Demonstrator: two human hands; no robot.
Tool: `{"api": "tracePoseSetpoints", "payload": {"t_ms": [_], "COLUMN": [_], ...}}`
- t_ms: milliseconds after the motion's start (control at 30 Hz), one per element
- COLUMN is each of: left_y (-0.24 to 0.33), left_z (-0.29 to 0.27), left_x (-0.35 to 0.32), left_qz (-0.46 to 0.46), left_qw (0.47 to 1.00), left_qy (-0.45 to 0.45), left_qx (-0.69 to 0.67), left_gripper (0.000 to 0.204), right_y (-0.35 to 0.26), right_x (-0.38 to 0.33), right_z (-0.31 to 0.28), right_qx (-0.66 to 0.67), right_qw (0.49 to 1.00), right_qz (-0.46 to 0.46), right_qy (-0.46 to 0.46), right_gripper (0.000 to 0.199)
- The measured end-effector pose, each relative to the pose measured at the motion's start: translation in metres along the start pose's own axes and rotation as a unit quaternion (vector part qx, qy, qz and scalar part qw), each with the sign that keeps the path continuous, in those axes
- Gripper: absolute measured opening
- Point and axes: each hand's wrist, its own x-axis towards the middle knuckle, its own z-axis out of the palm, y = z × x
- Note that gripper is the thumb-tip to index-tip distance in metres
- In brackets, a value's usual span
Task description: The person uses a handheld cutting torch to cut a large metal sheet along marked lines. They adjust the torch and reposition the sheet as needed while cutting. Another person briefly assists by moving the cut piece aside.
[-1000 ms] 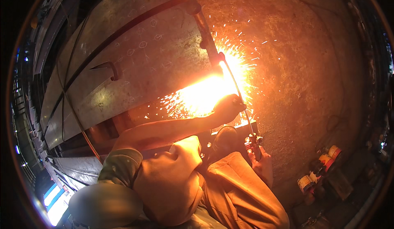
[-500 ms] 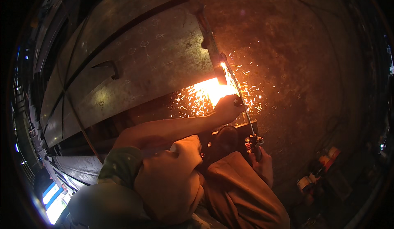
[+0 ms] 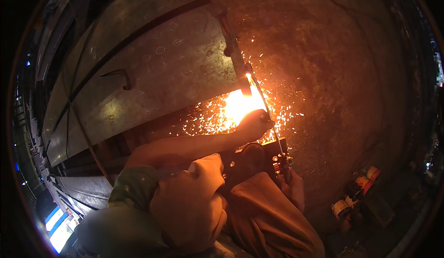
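A cutting torch (image 3: 277, 134) with a long thin metal tube runs away from me, its lit head at the near right corner of a large steel plate (image 3: 180, 77). My left hand (image 3: 255, 124) is closed around the middle of the tube. Lower right, my right hand (image 3: 293, 187) grips the handle, just behind the valves. Bright glare and flying sparks (image 3: 240, 107) spread beneath the plate's corner and beyond my left hand. The glare hides the cut itself.
On the plate lies a hooked dark metal piece (image 3: 124, 80). A thin hose or rod (image 3: 88, 140) crosses its left part. Red and white cylindrical items (image 3: 356, 193) stand at the lower right, beside a brown floor (image 3: 333, 82). My knees (image 3: 273, 207) are close below the torch.
The whole view has shifted slightly to the left. Sparks now reach in a different pattern, and both hands keep their hold on the torch.
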Motion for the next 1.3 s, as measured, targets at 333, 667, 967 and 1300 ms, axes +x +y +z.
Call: {"api": "tracePoseSetpoints", "payload": {"t_ms": [333,667,967,1300], "left_y": [-0.019,0.038,0.026,0.032], "left_z": [0.001,-0.010,-0.004,-0.004], "left_x": [0.001,-0.012,-0.012,-0.014], "left_qz": [-0.001,-0.070,-0.037,-0.069], "left_qw": [0.990,0.996,0.997,0.996], "left_qy": [0.007,-0.016,-0.002,0.000], "left_qx": [-0.138,0.049,0.064,0.061], "left_gripper": [0.032,0.032,0.031,0.032], "right_y": [0.010,0.013,0.011,0.013], "right_x": [0.001,0.000,-0.002,-0.004], "right_z": [0.003,0.000,0.000,-0.001], "right_qx": [0.020,-0.018,0.011,-0.006], "right_qw": [0.998,1.000,0.999,1.000], "right_qz": [0.050,-0.006,0.029,0.015], "right_qy": [-0.022,-0.017,-0.012,-0.018], "right_gripper": [0.026,0.023,0.022,0.025]}}
